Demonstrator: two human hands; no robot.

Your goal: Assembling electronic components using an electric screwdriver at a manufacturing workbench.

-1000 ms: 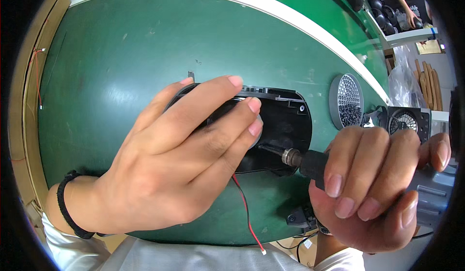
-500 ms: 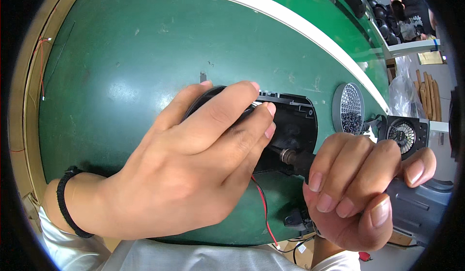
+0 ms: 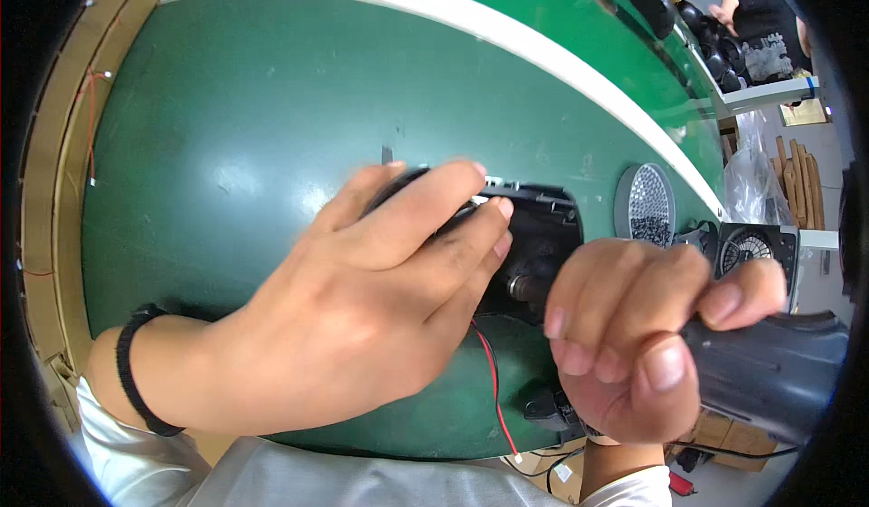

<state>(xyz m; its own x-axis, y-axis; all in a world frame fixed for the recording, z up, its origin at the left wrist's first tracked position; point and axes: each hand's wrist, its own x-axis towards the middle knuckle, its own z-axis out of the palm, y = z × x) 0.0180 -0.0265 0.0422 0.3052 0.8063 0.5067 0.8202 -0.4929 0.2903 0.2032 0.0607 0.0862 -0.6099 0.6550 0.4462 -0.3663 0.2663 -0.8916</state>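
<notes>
My left hand [image 3: 362,299] is closed over a black plastic housing [image 3: 543,222], fingers bent across a round dark part [image 3: 396,187] at its left end. The open inside of the housing shows ribs and clips along its far edge. My right hand [image 3: 625,335] is wrapped round a dark screwdriver with a metal collar [image 3: 519,287], pointing left into the housing. Its tip is hidden behind my left fingers. Red and black wires [image 3: 491,371] run from beneath my left hand toward the table's near edge.
A grey perforated dish [image 3: 644,201] holding small dark screws stands right of the housing. Beyond it are a black fan unit [image 3: 748,246] and a large dark grey curved piece [image 3: 769,371]. A cardboard edge [image 3: 68,190] lines the left side. A person [image 3: 768,32] is at the far right.
My right hand and the screwdriver have moved left, closer to my left fingers. My left hand keeps its hold on the housing. The whole view has shifted slightly.
</notes>
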